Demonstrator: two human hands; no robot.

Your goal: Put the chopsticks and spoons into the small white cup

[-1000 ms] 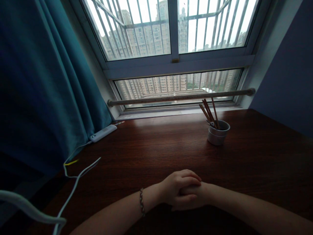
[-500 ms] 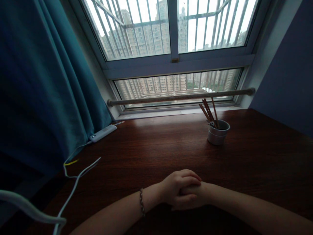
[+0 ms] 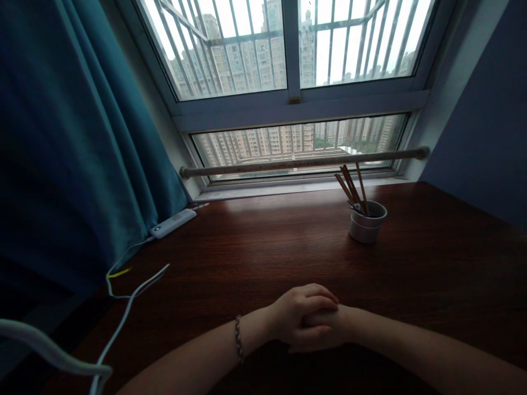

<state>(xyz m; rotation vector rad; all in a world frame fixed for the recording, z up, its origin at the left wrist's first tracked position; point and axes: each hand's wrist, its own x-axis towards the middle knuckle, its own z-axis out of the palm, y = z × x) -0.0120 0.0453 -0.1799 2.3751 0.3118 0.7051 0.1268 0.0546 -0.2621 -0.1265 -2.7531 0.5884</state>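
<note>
A person's left hand (image 3: 294, 310), a chain bracelet (image 3: 238, 340) at its wrist, is folded over the right hand (image 3: 335, 325) at the near centre of a reddish-brown wood-grain tabletop (image 3: 255, 247), its fingers bent loosely across the hand beneath. The right is mostly covered; how far open it is, or whether it holds anything, cannot be told. Farther back and to the right, well apart from both, a round metal pot (image 3: 365, 230) stands upright with slender sticks (image 3: 348, 184) leaning in it. At left, a white device (image 3: 173, 223) lies beside a blue-green curtain (image 3: 111, 137), and a white cable (image 3: 130, 300) curves nearer; a horizontal rail (image 3: 304, 163) crosses the window at the far side.
</note>
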